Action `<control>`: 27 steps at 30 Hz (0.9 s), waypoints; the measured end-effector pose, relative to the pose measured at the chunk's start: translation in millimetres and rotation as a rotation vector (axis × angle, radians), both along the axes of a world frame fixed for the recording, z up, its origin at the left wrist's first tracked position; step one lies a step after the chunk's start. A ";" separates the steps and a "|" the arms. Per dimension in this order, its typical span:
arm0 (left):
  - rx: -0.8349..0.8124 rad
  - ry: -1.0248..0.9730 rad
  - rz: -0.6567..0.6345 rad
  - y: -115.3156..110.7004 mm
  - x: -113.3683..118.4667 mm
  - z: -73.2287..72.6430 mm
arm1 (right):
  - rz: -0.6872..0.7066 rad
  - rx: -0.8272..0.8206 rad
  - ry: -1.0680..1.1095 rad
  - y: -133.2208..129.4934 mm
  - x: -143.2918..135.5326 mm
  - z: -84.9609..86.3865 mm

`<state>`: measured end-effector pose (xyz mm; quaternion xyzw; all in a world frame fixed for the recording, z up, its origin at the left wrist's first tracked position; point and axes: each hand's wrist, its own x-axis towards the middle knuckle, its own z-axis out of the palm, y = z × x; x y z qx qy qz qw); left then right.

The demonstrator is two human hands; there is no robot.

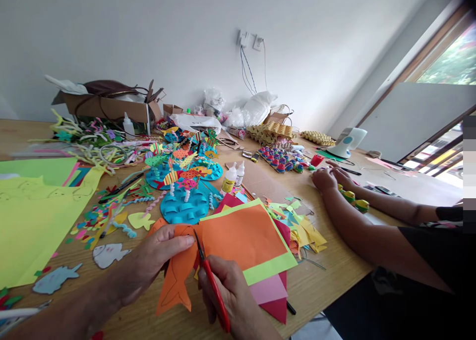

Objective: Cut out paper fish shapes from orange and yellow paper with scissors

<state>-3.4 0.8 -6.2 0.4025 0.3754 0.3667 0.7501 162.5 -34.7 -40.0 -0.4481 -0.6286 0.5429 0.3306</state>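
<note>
My left hand (pixel 161 253) is closed on a piece of orange paper (pixel 177 283) that hangs down over the table, with a drawn pencil outline on it. Red-handled scissors (pixel 214 295) sit in my right hand (pixel 226 293), their dark blades at the paper's upper edge beside my left thumb. A stack of coloured sheets (pixel 238 236), orange on top of light green, lies just beyond my right hand. To the left are fish cutouts, a white one (pixel 108 255), a grey-blue one (pixel 55 279) and a yellow one (pixel 140 221).
Blue bases (pixel 185 208) bearing paper fish stand mid-table, near two glue bottles (pixel 229 177). Paper scraps (pixel 303 231) lie right of the stack. Another person's arms (pixel 345 226) reach in from the right over yellow-green egg-carton pieces (pixel 349 196). Large yellow paper (pixel 40 221) covers the left.
</note>
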 end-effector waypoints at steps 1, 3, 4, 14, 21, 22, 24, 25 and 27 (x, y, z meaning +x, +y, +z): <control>0.001 0.016 0.003 0.4 -0.3 -0.3 | 0.001 -0.001 0.002 0.1 0.1 1.0; -0.002 0.038 0.005 1.2 -0.5 0.4 | -0.007 0.009 -0.002 0.3 0.4 2.0; -0.005 0.043 0.007 1.5 -0.4 1.3 | -0.011 0.017 -0.007 0.4 0.4 1.7; -0.082 0.020 0.071 0.2 2.1 10.3 | -0.002 0.010 -0.006 0.4 -1.7 -2.5; -0.100 0.002 0.033 0.9 -0.4 6.5 | 0.012 0.002 -0.018 0.2 -1.7 -0.8; -0.105 -0.002 0.026 1.1 -1.1 6.5 | 0.011 0.002 -0.020 0.3 -1.6 -0.5; -0.115 -0.001 0.010 1.3 -2.2 7.4 | 0.013 0.002 -0.022 0.1 -1.3 0.5; -0.116 0.006 0.005 1.5 -2.5 8.3 | 0.013 0.000 -0.020 -0.1 -1.2 1.1; -0.109 0.022 -0.002 1.9 -2.6 10.6 | 0.012 -0.007 -0.014 -0.8 -0.8 1.8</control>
